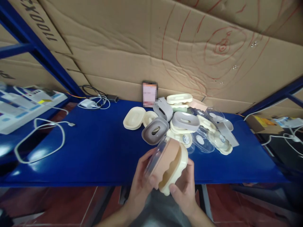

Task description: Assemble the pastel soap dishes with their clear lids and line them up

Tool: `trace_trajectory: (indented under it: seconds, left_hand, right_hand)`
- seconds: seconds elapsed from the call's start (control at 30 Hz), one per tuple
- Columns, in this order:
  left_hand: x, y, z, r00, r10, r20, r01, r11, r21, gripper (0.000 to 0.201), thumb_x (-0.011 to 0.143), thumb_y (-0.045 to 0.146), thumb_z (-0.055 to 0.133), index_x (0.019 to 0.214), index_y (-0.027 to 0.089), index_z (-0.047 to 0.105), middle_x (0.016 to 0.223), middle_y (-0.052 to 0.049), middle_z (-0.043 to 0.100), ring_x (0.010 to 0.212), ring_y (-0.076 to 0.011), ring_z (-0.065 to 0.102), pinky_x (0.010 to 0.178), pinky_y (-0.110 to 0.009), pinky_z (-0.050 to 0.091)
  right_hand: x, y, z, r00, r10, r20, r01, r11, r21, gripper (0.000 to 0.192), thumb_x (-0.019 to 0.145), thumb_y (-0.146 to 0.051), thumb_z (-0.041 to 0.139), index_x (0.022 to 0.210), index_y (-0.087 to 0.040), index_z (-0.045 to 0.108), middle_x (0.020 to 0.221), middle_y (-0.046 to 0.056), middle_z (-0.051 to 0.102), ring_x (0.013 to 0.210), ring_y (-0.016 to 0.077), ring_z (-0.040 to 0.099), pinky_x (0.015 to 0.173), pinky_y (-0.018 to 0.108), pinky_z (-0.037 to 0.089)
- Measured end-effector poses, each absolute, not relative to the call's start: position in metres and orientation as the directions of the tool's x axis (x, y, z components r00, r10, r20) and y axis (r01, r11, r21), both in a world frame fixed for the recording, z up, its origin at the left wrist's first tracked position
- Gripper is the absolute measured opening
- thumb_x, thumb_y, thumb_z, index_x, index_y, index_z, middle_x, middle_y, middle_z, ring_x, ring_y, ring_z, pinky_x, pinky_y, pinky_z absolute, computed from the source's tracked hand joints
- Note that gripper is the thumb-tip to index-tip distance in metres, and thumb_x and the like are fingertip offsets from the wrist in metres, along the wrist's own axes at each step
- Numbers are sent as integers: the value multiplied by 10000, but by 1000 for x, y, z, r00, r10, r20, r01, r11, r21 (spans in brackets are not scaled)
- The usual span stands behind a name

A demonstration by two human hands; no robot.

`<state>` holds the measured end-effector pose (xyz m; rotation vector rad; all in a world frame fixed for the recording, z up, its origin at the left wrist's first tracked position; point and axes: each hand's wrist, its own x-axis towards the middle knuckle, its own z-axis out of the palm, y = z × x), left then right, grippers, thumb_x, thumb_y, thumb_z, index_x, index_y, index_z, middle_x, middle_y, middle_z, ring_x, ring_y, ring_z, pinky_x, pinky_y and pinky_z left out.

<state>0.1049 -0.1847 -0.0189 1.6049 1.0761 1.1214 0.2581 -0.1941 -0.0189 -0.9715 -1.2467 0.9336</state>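
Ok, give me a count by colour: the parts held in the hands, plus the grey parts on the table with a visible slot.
Clear cover, held: 1
Peach part, held: 1
Cream part, held: 1
Grey slotted parts, on the table: 3
Total: 6

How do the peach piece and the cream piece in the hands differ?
The peach piece is in the left hand, the cream piece in the right hand. The peach piece has a clear plastic part against it; none shows on the cream piece. Both have wavy edges.
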Motion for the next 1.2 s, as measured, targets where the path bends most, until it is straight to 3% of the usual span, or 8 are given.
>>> trace_trajectory:
  seconds: [0.1, 0.17, 0.3, 0.4, 0.57, 0.7, 0.87, 1.2]
  left_hand:
    - [108, -184, -23, 130, 987, 96, -112, -82, 990, 644, 1084, 727, 353, 1622, 379, 282, 1620, -113, 540, 1411, -349, 635, 1059, -534, 645]
    - [105, -184, -28, 61, 995, 84, -107, -78, 991, 675, 1066, 750, 387, 1623, 378, 303, 1649, -107, 504, 1432, -360, 613, 1045, -533, 649]
    - [93, -176, -37, -24, 973, 229, 77, -226, 971, 650, 1064, 713, 474, 1600, 354, 396, 1678, -109, 443, 1510, -352, 524, 1138, -529, 580]
    - [90, -171, -38, -32, 961, 273, 55, -271, 961, 573, 1076, 620, 538, 1579, 356, 466, 1650, -97, 469, 1491, -325, 536, 1143, -468, 566]
    - [94, -170, -34, 7, 973, 229, -70, -228, 971, 555, 1040, 554, 640, 1546, 352, 536, 1630, -93, 485, 1485, -333, 530, 1151, -436, 545]
    - [94, -169, -32, 50, 980, 192, -122, -185, 975, 553, 1025, 547, 670, 1531, 365, 547, 1634, -83, 475, 1499, -333, 512, 1164, -432, 536]
    - [92, -163, -36, 117, 989, 96, -172, -75, 982, 605, 987, 627, 698, 1499, 328, 579, 1588, -101, 536, 1454, -343, 553, 1166, -438, 523]
    - [89, -158, -43, 215, 971, -103, -366, 178, 913, 704, 997, 735, 604, 1493, 237, 563, 1510, -158, 637, 1367, -374, 639, 1111, -475, 546]
  right_hand:
    - [264, -198, -17, 67, 939, 339, -3, 340, -941, 685, 1001, -702, 548, 1529, -341, 304, 1271, 116, 645, 1021, 284, 726, 796, 413, 629]
    - [279, -196, -8, 124, 885, 449, 124, 435, -892, 641, 1051, -643, 482, 1568, -305, 309, 1182, 107, 666, 947, 260, 728, 742, 373, 619]
    - [341, -155, 32, 105, 615, 782, 645, 556, -524, 515, 972, -400, 698, 1446, -306, 520, 1470, 129, 554, 1424, 367, 563, 1128, 555, 527]
    - [397, -98, 60, -227, 745, 627, 814, 499, -298, 413, 949, -313, 725, 1345, -285, 611, 1546, 124, 577, 1543, 392, 465, 1239, 653, 407]
    - [442, -39, 65, -394, 820, 415, 870, 479, -121, 251, 1060, -285, 556, 1264, -276, 702, 1471, 79, 699, 1484, 345, 562, 1300, 711, 273]
    - [419, -69, 47, -333, 775, 537, 897, 435, -72, 429, 1076, -196, 510, 1488, -277, 597, 1634, 105, 555, 1582, 336, 438, 1303, 696, 278]
    - [349, -145, 22, -463, 616, 637, 762, 644, -68, 538, 1022, -198, 643, 1548, -255, 547, 1634, 128, 524, 1560, 305, 441, 1278, 561, 382]
    - [319, -164, 0, -339, 487, 805, 803, 596, -23, 402, 925, -68, 721, 1217, -340, 766, 966, -5, 620, 1000, 166, 629, 1107, 397, 496]
